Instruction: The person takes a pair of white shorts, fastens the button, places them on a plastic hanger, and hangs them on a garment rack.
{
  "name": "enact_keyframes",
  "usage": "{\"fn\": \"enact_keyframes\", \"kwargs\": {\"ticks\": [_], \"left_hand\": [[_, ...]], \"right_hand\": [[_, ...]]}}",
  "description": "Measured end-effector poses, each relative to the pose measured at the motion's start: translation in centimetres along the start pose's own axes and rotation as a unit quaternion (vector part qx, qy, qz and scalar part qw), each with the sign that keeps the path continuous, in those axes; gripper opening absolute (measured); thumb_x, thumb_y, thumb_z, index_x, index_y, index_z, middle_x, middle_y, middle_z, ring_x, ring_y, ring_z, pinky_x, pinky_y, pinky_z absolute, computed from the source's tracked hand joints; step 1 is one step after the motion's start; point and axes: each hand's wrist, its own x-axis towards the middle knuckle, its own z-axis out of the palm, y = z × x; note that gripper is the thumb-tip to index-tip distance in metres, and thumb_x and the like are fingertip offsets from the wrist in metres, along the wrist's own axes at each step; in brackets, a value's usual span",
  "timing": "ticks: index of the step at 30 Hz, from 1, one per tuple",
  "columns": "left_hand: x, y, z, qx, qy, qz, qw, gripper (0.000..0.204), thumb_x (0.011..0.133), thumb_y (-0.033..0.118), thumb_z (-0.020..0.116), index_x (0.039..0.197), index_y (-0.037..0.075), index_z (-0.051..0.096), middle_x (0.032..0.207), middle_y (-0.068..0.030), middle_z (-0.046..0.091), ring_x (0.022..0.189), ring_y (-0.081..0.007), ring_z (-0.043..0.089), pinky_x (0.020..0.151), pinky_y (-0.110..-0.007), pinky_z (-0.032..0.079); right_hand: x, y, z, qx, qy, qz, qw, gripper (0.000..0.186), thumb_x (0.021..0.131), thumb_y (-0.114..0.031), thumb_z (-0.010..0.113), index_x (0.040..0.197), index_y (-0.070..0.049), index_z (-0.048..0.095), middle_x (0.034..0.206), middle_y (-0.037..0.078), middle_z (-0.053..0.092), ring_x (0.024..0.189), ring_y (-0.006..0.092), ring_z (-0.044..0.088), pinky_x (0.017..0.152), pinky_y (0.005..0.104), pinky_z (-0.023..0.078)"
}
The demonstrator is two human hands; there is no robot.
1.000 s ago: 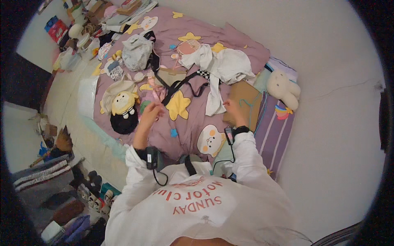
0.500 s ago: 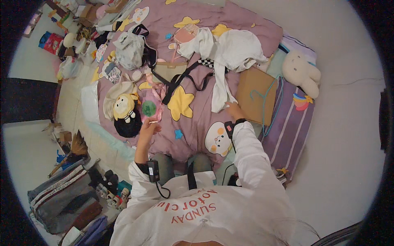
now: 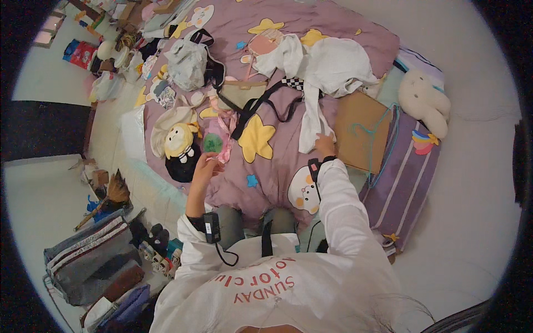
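Red lettering (image 3: 265,282), upside down in view, across front of white sweatshirt (image 3: 327,283).

A home bedroom, judging by the star-patterned quilt (image 3: 280,176), plush toy (image 3: 417,99) and shoes (image 3: 157,258).

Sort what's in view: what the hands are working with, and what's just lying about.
At the hands:
white garment, touched by the right hand
pink item with green disc, near the left hand

Lying about:
cream plush rabbit
yellow plush toy
broom
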Motion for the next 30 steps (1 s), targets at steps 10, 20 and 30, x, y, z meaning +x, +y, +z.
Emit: {"fn": "enact_keyframes", "kwargs": {"ticks": [10,20,30], "left_hand": [[0.1,-0.9,-0.7,0.013,-0.023,-0.018,1.000,0.026,0.077,0.017,0.043,0.101,0.008,0.044,0.077,-0.0039,0.056,0.068,-0.0115,0.053,0.063,-0.023,0.040],[-0.3,-2.2,-1.9,0.000,0.009,-0.009,1.000,0.028,0.078,0.021,0.045,0.103,0.008,0.043,0.080,-0.0049,0.055,0.071,-0.0121,0.053,0.065,-0.023,0.039],[-2.6,-1.6,-2.4,-0.014,0.026,0.007,1.000,0.028,0.079,0.019,0.044,0.104,0.007,0.042,0.081,-0.0053,0.055,0.070,-0.0129,0.054,0.064,-0.024,0.039]], "right_hand": [[6.4,0.8,1.5,-0.219,-0.129,-0.189,0.948,0.026,0.067,-0.018,0.045,0.084,-0.007,0.062,0.092,0.019,0.055,0.087,0.0331,0.050,0.075,0.0383,0.041],[3.0,0.6,2.2,-0.082,-0.080,-0.056,0.992,0.034,0.064,-0.019,0.050,0.094,-0.003,0.054,0.095,0.015,0.055,0.088,0.0331,0.051,0.074,0.0400,0.040],[0.6,-1.5,0.4,0.022,0.075,0.069,0.995,0.037,0.062,-0.025,0.058,0.082,0.005,0.054,0.081,0.028,0.054,0.082,0.0400,0.052,0.073,0.0417,0.041]]}}
